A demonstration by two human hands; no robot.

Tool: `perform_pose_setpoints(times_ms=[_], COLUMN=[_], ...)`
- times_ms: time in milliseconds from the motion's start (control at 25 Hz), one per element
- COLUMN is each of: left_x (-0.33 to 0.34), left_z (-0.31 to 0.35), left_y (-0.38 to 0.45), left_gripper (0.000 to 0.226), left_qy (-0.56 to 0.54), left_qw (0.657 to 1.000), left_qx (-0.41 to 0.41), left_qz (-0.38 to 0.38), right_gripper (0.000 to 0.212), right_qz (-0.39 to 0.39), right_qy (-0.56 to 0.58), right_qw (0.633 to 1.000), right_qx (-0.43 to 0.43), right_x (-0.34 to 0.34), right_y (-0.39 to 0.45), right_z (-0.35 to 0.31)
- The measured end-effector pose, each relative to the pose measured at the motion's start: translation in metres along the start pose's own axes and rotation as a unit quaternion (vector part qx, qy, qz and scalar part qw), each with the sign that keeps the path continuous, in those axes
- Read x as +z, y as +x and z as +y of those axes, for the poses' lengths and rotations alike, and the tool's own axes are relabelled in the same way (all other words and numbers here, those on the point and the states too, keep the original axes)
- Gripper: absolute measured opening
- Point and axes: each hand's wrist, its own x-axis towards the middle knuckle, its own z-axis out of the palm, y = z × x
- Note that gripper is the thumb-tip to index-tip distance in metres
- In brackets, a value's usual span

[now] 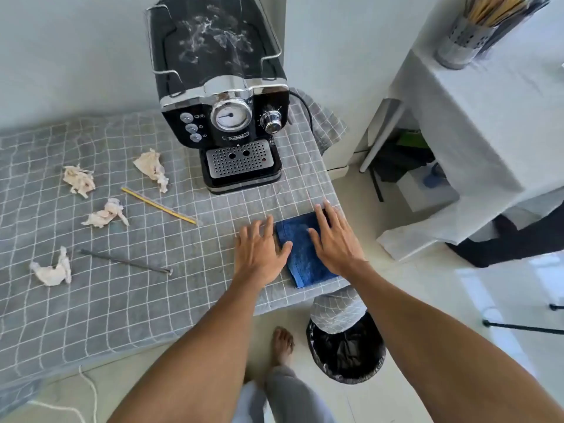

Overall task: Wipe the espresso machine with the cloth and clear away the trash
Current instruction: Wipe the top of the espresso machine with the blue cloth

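Observation:
A folded blue cloth (300, 254) lies near the table's right front corner. My left hand (261, 253) rests flat beside it, thumb touching its left edge. My right hand (334, 239) lies flat on the cloth with straight fingers. The black espresso machine (225, 96) stands behind, with white smears on its top. Several crumpled paper wads lie on the left: one (152, 169) near the machine, one (78, 180) farther left, one (105, 213) in the middle, one (55, 270) in front. A yellow straw (158, 206) and a dark stick (125, 261) lie among them.
A grey checked tablecloth (152, 300) covers the table. A bin with a black liner (346, 349) stands on the floor under the right front corner. A second covered table (476, 117) on the right bears a metal utensil holder (464, 41). My bare foot (282, 346) is below.

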Motion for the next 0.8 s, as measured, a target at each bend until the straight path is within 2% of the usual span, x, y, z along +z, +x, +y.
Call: perform_pose_setpoints(times_ms=[120,400,560,640,800], left_x=[0.004,0.007,0.005,0.001,-0.009], left_z=[0.008,0.019,0.023,0.022,0.016], left_y=[0.007,0.008,0.008,0.007,-0.002], left_gripper=[0.082,0.056,0.031,0.032,0.03], left_qy=[0.016,-0.057,-0.156,-0.206,-0.284], left_qw=[0.999,0.997,0.985,0.976,0.956], left_qx=[0.001,0.012,0.023,0.016,0.041], left_qz=[0.045,0.046,0.069,0.068,0.059], right_gripper=[0.064,0.056,0.048,0.04,0.02], right_qz=[0.05,0.102,0.168,0.163,0.164], right_qy=[-0.018,-0.03,0.121,0.156,0.205], right_qw=[0.999,0.994,0.977,0.972,0.964], right_qx=[0.008,0.012,0.047,0.067,0.048], right_x=[0.007,0.024,0.022,0.015,0.0], right_y=[0.004,0.001,0.007,0.011,0.005], right_z=[0.007,-0.001,-0.001,-0.001,-0.004])
